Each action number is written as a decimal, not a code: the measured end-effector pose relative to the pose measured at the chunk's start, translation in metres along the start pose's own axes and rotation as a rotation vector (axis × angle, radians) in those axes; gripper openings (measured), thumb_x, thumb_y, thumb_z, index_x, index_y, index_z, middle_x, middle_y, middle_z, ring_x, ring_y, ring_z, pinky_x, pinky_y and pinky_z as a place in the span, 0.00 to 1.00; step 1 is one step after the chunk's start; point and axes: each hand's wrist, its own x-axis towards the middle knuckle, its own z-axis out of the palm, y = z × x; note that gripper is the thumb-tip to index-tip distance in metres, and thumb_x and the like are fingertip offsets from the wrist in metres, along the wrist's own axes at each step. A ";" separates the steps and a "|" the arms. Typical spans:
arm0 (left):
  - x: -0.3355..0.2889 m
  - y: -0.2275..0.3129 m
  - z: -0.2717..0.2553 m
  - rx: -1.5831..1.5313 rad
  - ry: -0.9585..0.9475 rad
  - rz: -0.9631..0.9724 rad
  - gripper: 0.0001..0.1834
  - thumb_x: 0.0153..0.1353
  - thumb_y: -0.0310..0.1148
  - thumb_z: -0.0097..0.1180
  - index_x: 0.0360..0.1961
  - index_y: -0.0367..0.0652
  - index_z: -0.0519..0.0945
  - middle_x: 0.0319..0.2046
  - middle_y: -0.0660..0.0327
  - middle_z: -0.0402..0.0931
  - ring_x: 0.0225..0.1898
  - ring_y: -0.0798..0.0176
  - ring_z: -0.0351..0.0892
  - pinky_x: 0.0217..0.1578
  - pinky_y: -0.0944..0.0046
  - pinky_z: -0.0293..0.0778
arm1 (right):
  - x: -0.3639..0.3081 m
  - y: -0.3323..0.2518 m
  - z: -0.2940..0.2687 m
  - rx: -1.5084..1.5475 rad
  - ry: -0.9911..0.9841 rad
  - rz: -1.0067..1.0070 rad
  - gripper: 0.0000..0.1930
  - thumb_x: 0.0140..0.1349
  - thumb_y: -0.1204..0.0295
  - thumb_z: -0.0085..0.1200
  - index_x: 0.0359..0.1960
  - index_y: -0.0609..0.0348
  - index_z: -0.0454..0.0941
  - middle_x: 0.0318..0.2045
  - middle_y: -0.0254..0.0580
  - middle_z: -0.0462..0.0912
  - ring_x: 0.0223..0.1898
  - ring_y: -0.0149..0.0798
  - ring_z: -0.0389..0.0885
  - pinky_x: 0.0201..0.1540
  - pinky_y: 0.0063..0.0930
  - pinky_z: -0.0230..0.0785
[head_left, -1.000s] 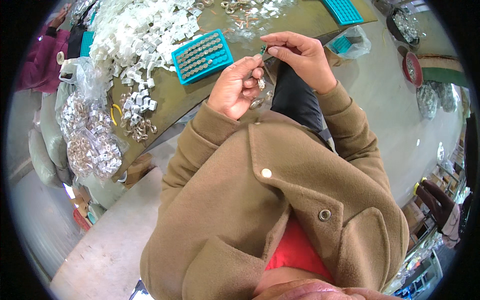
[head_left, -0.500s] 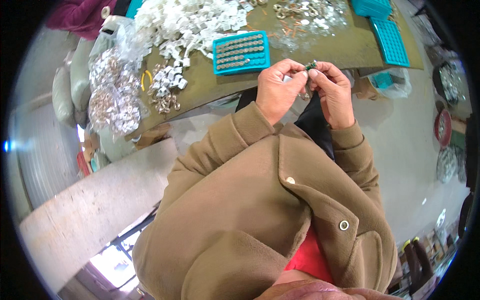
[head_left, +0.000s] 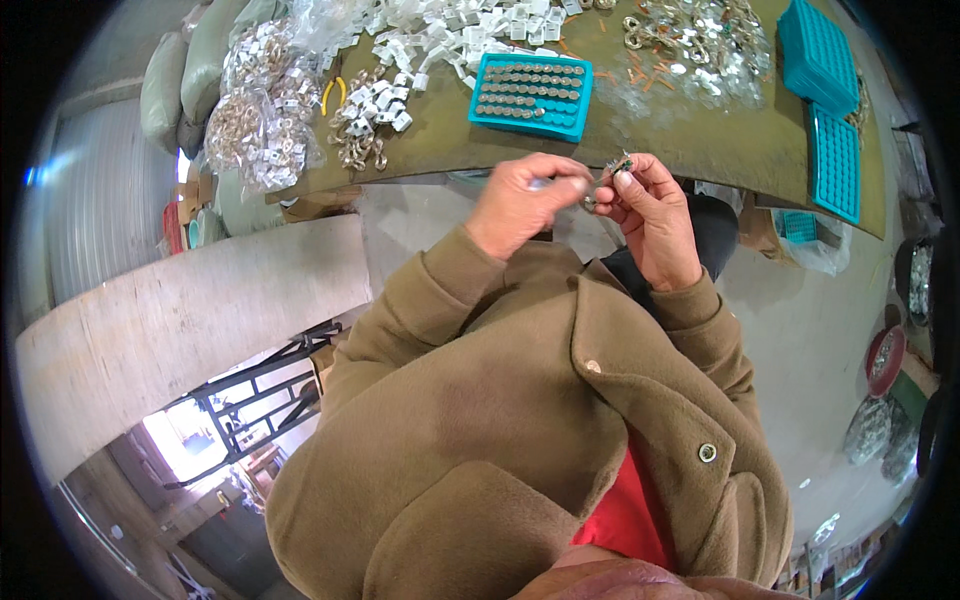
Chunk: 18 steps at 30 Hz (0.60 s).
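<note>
Between the thumb and fingers of my right hand [head_left: 660, 220] is a small part with a green, circuit-board-like piece [head_left: 622, 165], its details too fine to make out. A small round metallic bit shows beneath it by the fingers. My left hand [head_left: 525, 205] sits just to the left, slightly smeared, its thumb and fingers pressed together and a pale bit showing between them. Both hands are in front of the table's near edge. Beyond them a teal tray [head_left: 530, 124] holds rows of round metallic pieces, with some vacant slots at its front right.
White plastic housings [head_left: 480, 35] are heaped at the back. Yellow-handled pliers [head_left: 333, 96] lie by a smaller pile of coiled cables [head_left: 362, 140]. Filled clear bags [head_left: 262, 135] are at left. Teal trays [head_left: 835, 160] stand at the right edge, and loose coils and clear plastic bits [head_left: 700, 60] lie back right.
My left hand has drawn away to the left from the part, where both hands met before. My right hand still holds it. The whole view has shifted, moving the table rightward.
</note>
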 end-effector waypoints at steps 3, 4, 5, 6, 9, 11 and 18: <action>0.008 -0.007 -0.043 0.137 0.305 0.116 0.10 0.60 0.29 0.60 0.42 0.40 0.84 0.30 0.68 0.81 0.33 0.77 0.75 0.35 0.74 0.71 | 0.000 0.004 0.000 -0.061 -0.003 -0.014 0.02 0.68 0.76 0.50 0.40 0.56 0.73 0.33 0.32 0.77 0.31 0.26 0.77 0.37 0.22 0.72; 0.020 -0.007 -0.062 0.174 0.424 0.220 0.11 0.60 0.30 0.61 0.43 0.41 0.84 0.30 0.68 0.81 0.33 0.77 0.75 0.36 0.74 0.72 | 0.000 0.006 -0.001 -0.082 0.001 -0.018 0.02 0.67 0.76 0.51 0.40 0.57 0.73 0.32 0.32 0.76 0.30 0.26 0.76 0.35 0.22 0.71; 0.033 -0.005 -0.083 0.295 0.541 0.261 0.12 0.58 0.32 0.62 0.43 0.42 0.85 0.30 0.66 0.82 0.33 0.73 0.76 0.37 0.71 0.73 | -0.001 0.008 -0.001 -0.101 0.006 -0.025 0.02 0.66 0.76 0.52 0.39 0.58 0.73 0.30 0.31 0.76 0.28 0.25 0.75 0.34 0.21 0.70; 0.045 -0.001 -0.104 0.409 0.665 0.260 0.12 0.57 0.34 0.63 0.42 0.43 0.85 0.30 0.65 0.82 0.32 0.70 0.78 0.37 0.69 0.74 | -0.002 0.011 0.000 -0.139 0.008 -0.047 0.03 0.66 0.76 0.52 0.39 0.58 0.73 0.29 0.30 0.75 0.27 0.24 0.74 0.32 0.21 0.68; 0.077 0.003 -0.147 0.847 0.803 0.297 0.14 0.53 0.37 0.64 0.41 0.45 0.85 0.31 0.57 0.82 0.35 0.56 0.81 0.40 0.59 0.75 | -0.006 0.023 0.007 -0.238 0.039 -0.091 0.03 0.63 0.75 0.54 0.36 0.59 0.73 0.25 0.29 0.73 0.24 0.22 0.69 0.28 0.19 0.63; 0.092 0.000 -0.158 0.994 0.793 0.301 0.13 0.53 0.38 0.64 0.40 0.46 0.84 0.34 0.54 0.81 0.37 0.51 0.81 0.41 0.55 0.75 | -0.007 0.028 0.012 -0.255 0.025 -0.077 0.03 0.63 0.75 0.54 0.36 0.59 0.73 0.24 0.28 0.73 0.24 0.22 0.69 0.28 0.18 0.63; 0.104 -0.007 -0.166 1.107 0.732 0.286 0.12 0.53 0.37 0.63 0.36 0.43 0.80 0.38 0.54 0.77 0.41 0.49 0.78 0.43 0.52 0.74 | -0.004 0.041 0.023 -0.348 0.007 -0.063 0.02 0.64 0.76 0.52 0.37 0.56 0.72 0.26 0.28 0.73 0.25 0.22 0.69 0.27 0.18 0.61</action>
